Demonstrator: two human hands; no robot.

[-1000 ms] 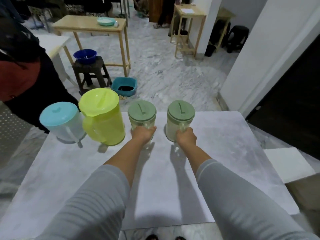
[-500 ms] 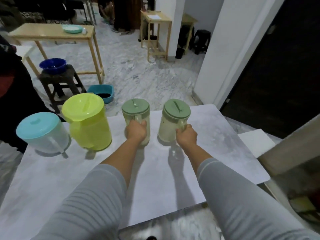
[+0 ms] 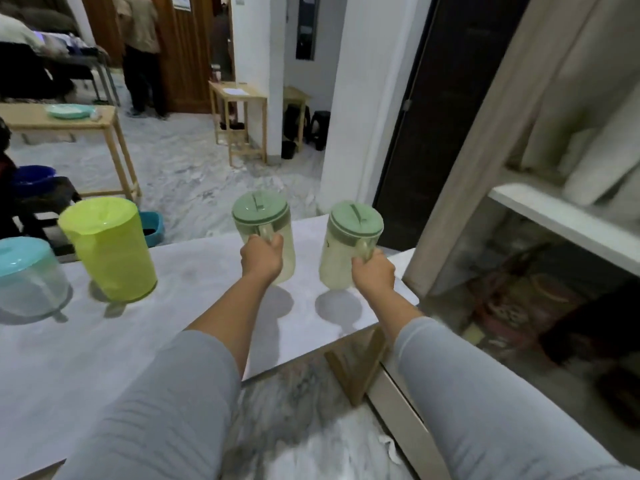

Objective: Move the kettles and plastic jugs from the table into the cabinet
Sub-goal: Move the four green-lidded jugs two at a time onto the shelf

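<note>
Two clear jugs with green lids hang above the grey table (image 3: pixel 104 341), their shadows on the top below them. My left hand (image 3: pixel 261 258) grips the handle of the left green-lidded jug (image 3: pixel 265 223). My right hand (image 3: pixel 372 273) grips the handle of the right green-lidded jug (image 3: pixel 348 244), which is tilted and close to the table's right edge. A yellow-green jug (image 3: pixel 109 247) and a clear jug with a blue lid (image 3: pixel 26 275) stand on the table at the left. The open cabinet (image 3: pixel 561 220) is at the right.
The cabinet has a white shelf (image 3: pixel 554 216) with pale rolls above it and dark clutter on the lower level. Its frame post (image 3: pixel 460 188) stands just right of the table corner. Wooden tables, stools and a person stand on the marble floor beyond.
Both green-lidded jugs have been lifted off the table and carried right. My view has swung right, bringing the open cabinet into sight.
</note>
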